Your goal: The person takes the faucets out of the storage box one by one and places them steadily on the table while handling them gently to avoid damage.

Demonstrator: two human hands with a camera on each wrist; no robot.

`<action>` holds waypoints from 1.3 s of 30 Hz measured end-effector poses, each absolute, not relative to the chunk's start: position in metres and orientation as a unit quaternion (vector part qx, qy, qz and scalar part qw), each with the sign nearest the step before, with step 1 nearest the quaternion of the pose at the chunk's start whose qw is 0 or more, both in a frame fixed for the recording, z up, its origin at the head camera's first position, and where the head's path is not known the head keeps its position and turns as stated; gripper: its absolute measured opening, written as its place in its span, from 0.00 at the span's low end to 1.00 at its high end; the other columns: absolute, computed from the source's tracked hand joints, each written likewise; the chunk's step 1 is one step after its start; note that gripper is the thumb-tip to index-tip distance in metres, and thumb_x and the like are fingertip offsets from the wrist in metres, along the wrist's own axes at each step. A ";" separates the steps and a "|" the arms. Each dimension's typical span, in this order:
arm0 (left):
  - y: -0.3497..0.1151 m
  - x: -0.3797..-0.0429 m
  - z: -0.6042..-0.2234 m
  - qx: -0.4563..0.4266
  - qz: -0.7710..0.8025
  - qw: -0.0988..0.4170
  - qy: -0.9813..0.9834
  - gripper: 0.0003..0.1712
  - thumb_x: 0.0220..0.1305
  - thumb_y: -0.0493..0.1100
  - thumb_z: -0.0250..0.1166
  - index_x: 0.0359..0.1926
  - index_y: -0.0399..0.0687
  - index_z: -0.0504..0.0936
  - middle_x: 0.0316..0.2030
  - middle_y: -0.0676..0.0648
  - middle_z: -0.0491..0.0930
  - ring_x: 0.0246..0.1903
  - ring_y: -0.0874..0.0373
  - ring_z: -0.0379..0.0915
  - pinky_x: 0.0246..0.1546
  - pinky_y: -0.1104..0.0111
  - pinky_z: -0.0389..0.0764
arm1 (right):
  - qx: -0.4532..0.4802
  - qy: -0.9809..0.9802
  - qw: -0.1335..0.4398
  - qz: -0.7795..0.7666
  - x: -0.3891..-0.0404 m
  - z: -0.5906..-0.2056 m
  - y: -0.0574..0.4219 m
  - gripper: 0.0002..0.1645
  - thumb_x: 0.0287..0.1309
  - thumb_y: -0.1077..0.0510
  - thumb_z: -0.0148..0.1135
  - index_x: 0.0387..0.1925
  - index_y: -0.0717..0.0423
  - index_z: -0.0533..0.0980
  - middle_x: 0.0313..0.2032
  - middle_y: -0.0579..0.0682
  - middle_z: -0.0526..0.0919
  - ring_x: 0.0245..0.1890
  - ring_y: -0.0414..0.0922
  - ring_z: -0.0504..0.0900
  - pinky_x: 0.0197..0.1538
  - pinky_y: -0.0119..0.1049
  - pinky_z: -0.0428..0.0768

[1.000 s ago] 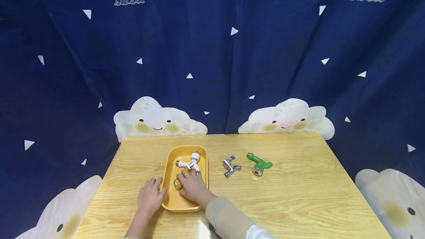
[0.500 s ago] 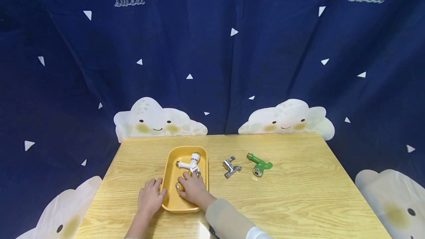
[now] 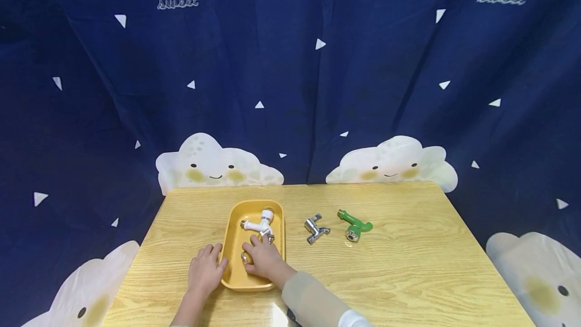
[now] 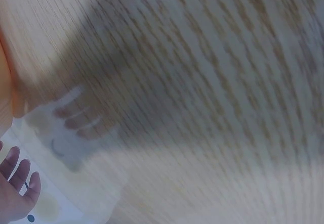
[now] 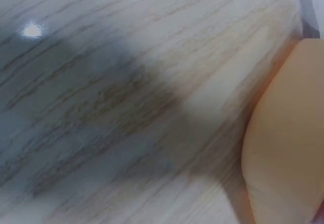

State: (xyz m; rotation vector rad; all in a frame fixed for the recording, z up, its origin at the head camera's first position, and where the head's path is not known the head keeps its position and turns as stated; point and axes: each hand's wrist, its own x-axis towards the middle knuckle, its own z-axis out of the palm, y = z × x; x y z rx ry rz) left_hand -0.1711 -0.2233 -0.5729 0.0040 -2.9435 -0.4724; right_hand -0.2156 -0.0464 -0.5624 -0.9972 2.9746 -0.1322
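Observation:
A yellow-orange tray [image 3: 229, 261] stands on the wooden table. Inside it my right hand [image 3: 263, 257] grips a yellow faucet; mostly its chrome-and-yellow end [image 3: 246, 258] shows, the rest is under the fingers. Just beyond those fingers lies a white faucet [image 3: 260, 226] with a metal threaded end, at the far part of the tray. My left hand [image 3: 205, 269] rests at the tray's left side, fingers loosely extended and the thumb by the rim. In the left wrist view part of the left hand [image 4: 17, 188] appears at the lower left. The right wrist view shows the tray's outer wall [image 5: 283, 143] but no faucet.
To the right of the tray a chrome faucet [image 3: 316, 228] lies on the table [image 3: 399, 266]. Further right is a green faucet [image 3: 355, 224] with a chrome-ended knob. A dark blue curtain [image 3: 290, 64] with clouds hangs behind the table.
The yellow faucet's end has shifted slightly right and nearer under my right hand. The chrome part beside the white faucet has turned a little. My left hand has stayed still.

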 end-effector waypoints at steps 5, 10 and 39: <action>-0.224 -0.171 -0.573 -0.001 -0.158 0.082 -0.984 0.23 0.59 0.48 0.56 0.53 0.42 0.73 0.43 0.41 0.73 0.44 0.44 0.68 0.38 0.50 0.70 | -0.319 0.946 -0.005 -0.055 -0.219 -0.557 -0.046 0.28 0.45 0.41 0.62 0.51 0.40 0.71 0.48 0.46 0.69 0.46 0.52 0.70 0.36 0.40 0.77; -0.224 -0.171 -0.573 -0.001 -0.159 0.079 -0.984 0.23 0.59 0.48 0.56 0.54 0.42 0.72 0.43 0.41 0.73 0.43 0.44 0.68 0.37 0.51 0.70 | -0.323 0.945 -0.010 -0.049 -0.224 -0.548 -0.044 0.30 0.46 0.39 0.62 0.53 0.39 0.71 0.52 0.46 0.69 0.49 0.52 0.69 0.43 0.41 0.76; -0.224 -0.170 -0.575 -0.007 -0.161 0.082 -0.984 0.23 0.60 0.47 0.54 0.54 0.42 0.71 0.44 0.40 0.73 0.44 0.43 0.68 0.37 0.51 0.71 | -0.291 0.941 -0.084 -0.152 -0.236 -0.502 0.022 0.30 0.42 0.45 0.64 0.51 0.45 0.74 0.47 0.49 0.71 0.44 0.50 0.68 0.34 0.39 0.75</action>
